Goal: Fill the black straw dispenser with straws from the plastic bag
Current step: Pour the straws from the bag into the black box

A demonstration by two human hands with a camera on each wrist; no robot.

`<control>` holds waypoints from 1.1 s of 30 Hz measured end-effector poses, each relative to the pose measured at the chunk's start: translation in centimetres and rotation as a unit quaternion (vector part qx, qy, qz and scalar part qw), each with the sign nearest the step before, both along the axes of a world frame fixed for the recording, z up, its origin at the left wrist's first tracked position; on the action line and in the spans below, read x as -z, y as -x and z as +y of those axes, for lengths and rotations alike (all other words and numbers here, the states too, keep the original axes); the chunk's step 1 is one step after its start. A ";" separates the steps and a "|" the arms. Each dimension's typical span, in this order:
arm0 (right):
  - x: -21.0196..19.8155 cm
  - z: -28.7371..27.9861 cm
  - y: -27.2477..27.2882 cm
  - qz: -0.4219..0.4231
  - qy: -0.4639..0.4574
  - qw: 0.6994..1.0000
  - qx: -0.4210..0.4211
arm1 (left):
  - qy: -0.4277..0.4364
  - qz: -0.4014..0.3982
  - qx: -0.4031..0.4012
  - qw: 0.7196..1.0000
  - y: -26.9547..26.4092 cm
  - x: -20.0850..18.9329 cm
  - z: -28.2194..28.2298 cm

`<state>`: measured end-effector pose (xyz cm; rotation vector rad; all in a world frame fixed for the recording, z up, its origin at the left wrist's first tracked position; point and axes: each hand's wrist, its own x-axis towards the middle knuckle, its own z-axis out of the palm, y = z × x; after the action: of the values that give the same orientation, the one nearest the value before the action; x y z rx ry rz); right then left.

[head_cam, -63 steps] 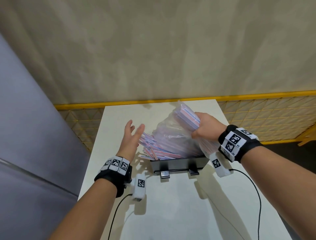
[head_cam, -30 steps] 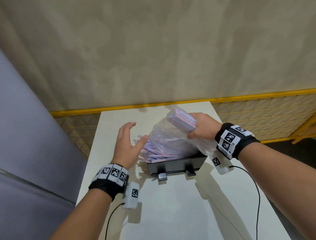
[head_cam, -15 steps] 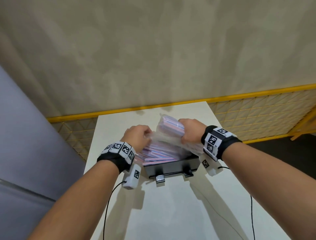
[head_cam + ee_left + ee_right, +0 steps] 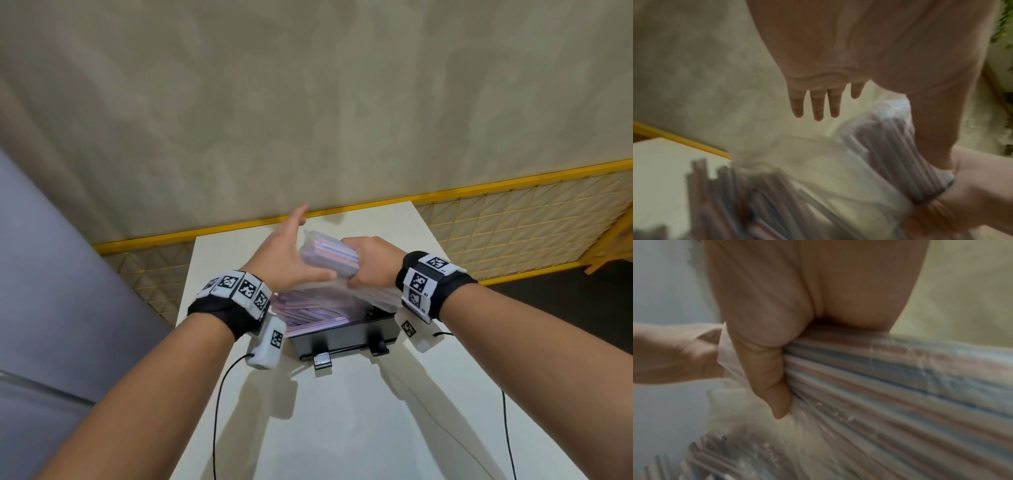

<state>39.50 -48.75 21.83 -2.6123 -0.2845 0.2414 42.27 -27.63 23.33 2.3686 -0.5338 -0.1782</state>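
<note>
My right hand (image 4: 371, 262) grips the plastic bag (image 4: 325, 255) around the bunch of straws left inside, fingers curled over it, thumb pressed into the film in the right wrist view. My left hand (image 4: 286, 255) is open, fingers straight, palm just beside the bag's left side; thumb reaches toward the film, but I can't tell whether it touches.

The black dispenser (image 4: 342, 334) sits centre frame on the white table (image 4: 342, 411), directly under the bag. It holds a pile of loose straws (image 4: 308, 313) that lies skewed, ends sticking out past its left edge.

To do this step well, I think:
- keep the bag mouth low over the box, parallel to its long side
- use the left palm as a stop so straws don't shoot out left
- loosen the right grip gradually, not all at once
- square the pile before adding more

Hard to see:
- bag mouth is hidden behind my hands
- dispenser's right end and interior depth covered by bag and wrist
- both wrist views are motion-blurred; how many straws remain in the bag is unclear
</note>
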 end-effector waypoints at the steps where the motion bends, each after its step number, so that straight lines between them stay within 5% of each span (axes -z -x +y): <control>1: 0.2 0.2 0.1 -0.003 -0.004 1.000 -0.003 | 0.013 0.002 0.004 1.000 -0.1 0.2 -0.7; 7: 1.7 -4.2 0.9 -0.016 -0.108 0.988 0.105 | 0.117 0.043 -0.014 0.992 -1.5 1.7 -0.8; 11: 4.5 -9.0 3.0 0.064 -0.310 0.901 0.297 | 0.181 0.085 -0.029 0.979 -2.1 2.0 0.4; 15: 6.1 -8.9 4.1 0.163 -0.445 0.836 0.277 | 0.227 0.124 -0.040 0.965 -2.5 2.2 0.5; 24: 5.8 -7.5 3.3 0.041 -0.376 0.882 0.280 | 0.226 0.120 -0.056 0.965 -2.2 2.2 0.4; 33: 6.2 -7.5 2.8 0.026 -0.348 0.896 0.273 | 0.288 0.143 -0.097 0.942 -2.4 2.7 1.0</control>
<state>36.67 -56.28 15.64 -1.8649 0.3351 0.0007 44.63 -26.63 20.60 1.7672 -0.1742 -0.2357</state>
